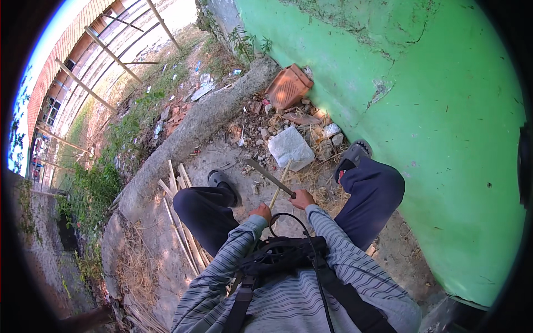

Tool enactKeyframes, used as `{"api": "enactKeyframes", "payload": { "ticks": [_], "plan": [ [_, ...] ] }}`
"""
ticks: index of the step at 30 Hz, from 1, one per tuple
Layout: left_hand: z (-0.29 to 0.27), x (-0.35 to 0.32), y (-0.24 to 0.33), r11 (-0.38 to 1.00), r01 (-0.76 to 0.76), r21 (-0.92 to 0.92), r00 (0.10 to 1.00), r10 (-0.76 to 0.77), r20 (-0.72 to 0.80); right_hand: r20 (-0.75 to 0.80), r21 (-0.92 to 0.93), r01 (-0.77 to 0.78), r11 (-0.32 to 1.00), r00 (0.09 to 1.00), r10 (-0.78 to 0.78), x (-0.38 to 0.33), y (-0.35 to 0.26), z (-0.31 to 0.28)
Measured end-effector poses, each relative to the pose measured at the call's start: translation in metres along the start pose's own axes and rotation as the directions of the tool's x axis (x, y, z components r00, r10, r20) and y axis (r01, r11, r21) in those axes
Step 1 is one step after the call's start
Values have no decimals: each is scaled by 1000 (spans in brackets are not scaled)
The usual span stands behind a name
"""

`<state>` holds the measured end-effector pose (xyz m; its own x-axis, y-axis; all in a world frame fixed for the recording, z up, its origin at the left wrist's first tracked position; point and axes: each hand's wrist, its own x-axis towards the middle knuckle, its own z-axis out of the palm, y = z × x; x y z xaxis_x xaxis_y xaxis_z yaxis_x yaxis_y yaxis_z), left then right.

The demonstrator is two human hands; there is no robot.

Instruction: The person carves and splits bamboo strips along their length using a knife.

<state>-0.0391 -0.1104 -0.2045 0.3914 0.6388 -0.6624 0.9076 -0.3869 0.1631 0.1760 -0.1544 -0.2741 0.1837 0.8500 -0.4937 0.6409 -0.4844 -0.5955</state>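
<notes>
My left hand [261, 212] is closed around the near end of a thin pale wooden stick [286, 171]. The stick slants away from me, and its far tip reaches the edge of a whitish block [290, 145] on the ground. In my right hand [302, 200] is the handle of a long dark-bladed knife [263, 172], fingers wrapped round it. Its blade points forward and left and crosses the stick in front of my hands. Whether the edge touches the stick, I cannot tell. Both hands are between my spread knees.
Several pale wooden strips [185, 236] lie beside my left leg. Beyond the block are rubble and orange roof tiles [290, 86]. A green wall [444, 139] rises on the right. A low rough concrete ridge [191, 127] runs along the left, with weeds past it.
</notes>
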Motion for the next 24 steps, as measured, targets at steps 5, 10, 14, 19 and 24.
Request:
{"api": "enactKeyframes", "payload": {
  "ticks": [5,10,14,19,24],
  "plan": [
    [30,48,-11,949,131,-286,991,-114,75,-13,-31,-12,999,1000,11,-3,-7,-2],
    [40,51,-1,929,75,-362,996,-89,-21,-31,-8,-46,999,998,45,0,4,-3],
    [38,51,-8,924,-22,-381,990,-33,-137,-77,-19,-36,999,996,34,1,0,-4],
    [32,41,-3,939,-90,-333,967,2,-256,-136,-11,35,999,990,-36,2,-4,-6],
    [36,21,-13,942,-168,-291,931,55,-360,-147,7,7,1000,989,-6,1,-13,-18]
  ]
}}
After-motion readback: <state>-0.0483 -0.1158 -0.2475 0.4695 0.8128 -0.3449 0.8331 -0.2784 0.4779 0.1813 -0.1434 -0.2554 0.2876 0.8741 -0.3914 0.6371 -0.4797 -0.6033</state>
